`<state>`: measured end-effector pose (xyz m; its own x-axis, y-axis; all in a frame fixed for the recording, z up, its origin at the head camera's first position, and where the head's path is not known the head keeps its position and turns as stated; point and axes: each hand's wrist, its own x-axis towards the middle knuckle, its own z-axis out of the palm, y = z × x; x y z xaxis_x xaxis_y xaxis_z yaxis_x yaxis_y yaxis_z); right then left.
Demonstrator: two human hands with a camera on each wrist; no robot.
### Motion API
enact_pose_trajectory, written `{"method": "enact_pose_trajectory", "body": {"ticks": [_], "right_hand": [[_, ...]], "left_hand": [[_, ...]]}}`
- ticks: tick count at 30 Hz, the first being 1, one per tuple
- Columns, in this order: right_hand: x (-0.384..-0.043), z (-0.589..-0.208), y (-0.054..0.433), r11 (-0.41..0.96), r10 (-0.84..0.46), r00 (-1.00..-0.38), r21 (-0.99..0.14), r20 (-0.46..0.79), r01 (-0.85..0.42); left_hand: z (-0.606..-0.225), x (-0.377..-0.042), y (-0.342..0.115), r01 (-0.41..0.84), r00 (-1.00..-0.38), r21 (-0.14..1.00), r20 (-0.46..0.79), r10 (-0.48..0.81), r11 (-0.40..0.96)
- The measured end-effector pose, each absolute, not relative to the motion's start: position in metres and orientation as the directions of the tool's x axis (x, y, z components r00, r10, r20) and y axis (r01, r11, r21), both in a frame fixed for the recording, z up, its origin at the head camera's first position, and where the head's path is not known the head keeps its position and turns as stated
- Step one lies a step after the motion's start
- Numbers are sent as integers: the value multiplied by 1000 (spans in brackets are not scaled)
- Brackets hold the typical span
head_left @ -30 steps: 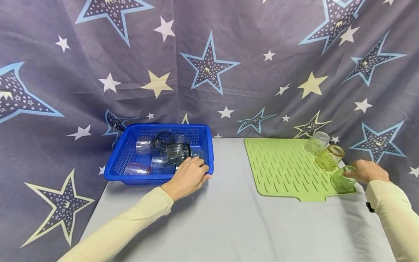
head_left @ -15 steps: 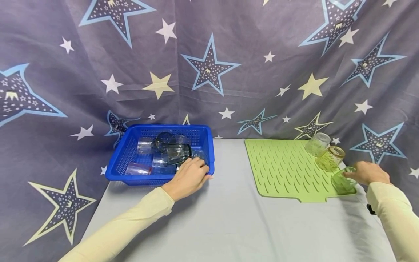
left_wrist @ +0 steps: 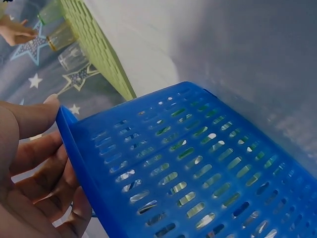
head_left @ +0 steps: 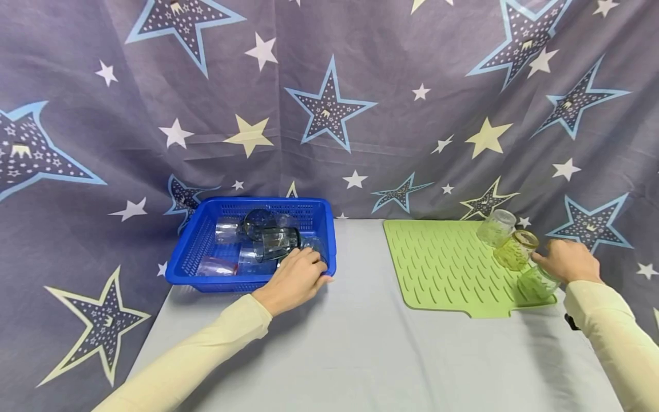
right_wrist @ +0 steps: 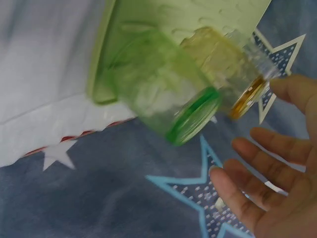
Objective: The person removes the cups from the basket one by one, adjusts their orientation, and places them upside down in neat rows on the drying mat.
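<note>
Loosely spread, the right hand (head_left: 570,261) hangs beside an upturned green tumbler (right_wrist: 158,84); brushing it could topple it off the drying mat (head_left: 437,266). The left hand (head_left: 294,280) grips the blue perforated basket (head_left: 206,280).

Free gap between basket (head_left: 221,280) and mat (head_left: 437,263); obstacle: glasses (head_left: 515,250)

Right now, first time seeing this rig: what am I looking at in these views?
No machine: just a person's bare left hand and right hand. The wide picture comes from a camera worn on the head; the other two come from cameras on each wrist. On the white surface sit a blue perforated basket with several glasses inside, and a green ribbed mat bearing a clear glass, a yellow glass and a green glass. The left hand grips the basket's rim; the right, fingers spread, holds nothing.
</note>
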<state>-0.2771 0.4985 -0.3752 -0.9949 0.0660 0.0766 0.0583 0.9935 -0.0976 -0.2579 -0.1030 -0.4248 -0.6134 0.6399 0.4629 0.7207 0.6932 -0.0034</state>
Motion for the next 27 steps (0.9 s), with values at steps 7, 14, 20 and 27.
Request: {"method": "enact_pose_trajectory", "body": {"ticks": [7,14,20,27], "right_hand": [[-287,-375,471,993,35,-984,-117,172,15],[-294,-380,436,989,-34,-980,-138,194,-61],[-302,-386,402,976,-113,-968,-159,222,-151],[-304,-398,344,929,-217,-952,-254,216,-269]], "left_hand": [[-423,-257,-108,717,-627,19,453,634,696],[-421,-257,-111,737,-603,-3,451,658,676],[-420,-258,-113,749,-581,-19,464,669,663],[-419,-254,-115,742,-582,-32,466,666,670]]}}
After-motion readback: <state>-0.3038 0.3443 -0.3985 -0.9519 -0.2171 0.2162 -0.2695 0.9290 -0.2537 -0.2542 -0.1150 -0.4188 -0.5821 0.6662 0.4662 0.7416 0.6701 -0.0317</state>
